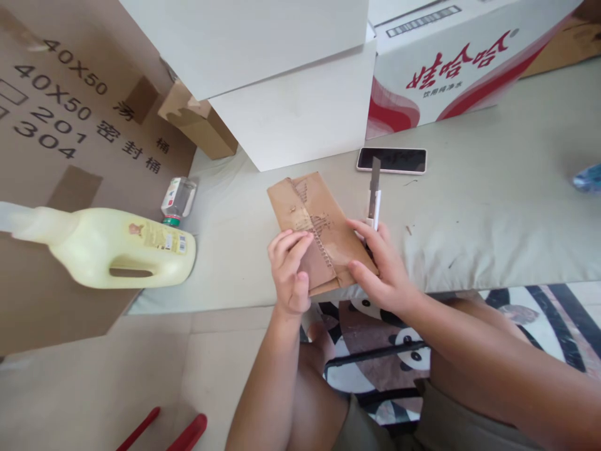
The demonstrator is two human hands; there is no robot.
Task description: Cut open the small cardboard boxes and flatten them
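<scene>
Cardboard box point(331, 228), over the cloth point(479, 213)'s near edge, is gripped by the right hand point(387, 269), which hides the lower handle of a utility knife point(374, 197); the left hand point(290, 275) half-curls against it, grip unclear. Beyond: smartphone point(392, 160), drinking-water carton point(446, 75), cut-off bluish plastic object point(589, 178).

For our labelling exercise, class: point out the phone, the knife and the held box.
Phone point(395, 161): head view, on its dark screen.
Knife point(375, 184): head view, on its blade.
Held box point(332, 229): head view, on its upper face.

Box point(323, 222) between left hand point(290, 272) and right hand point(385, 266)
</scene>
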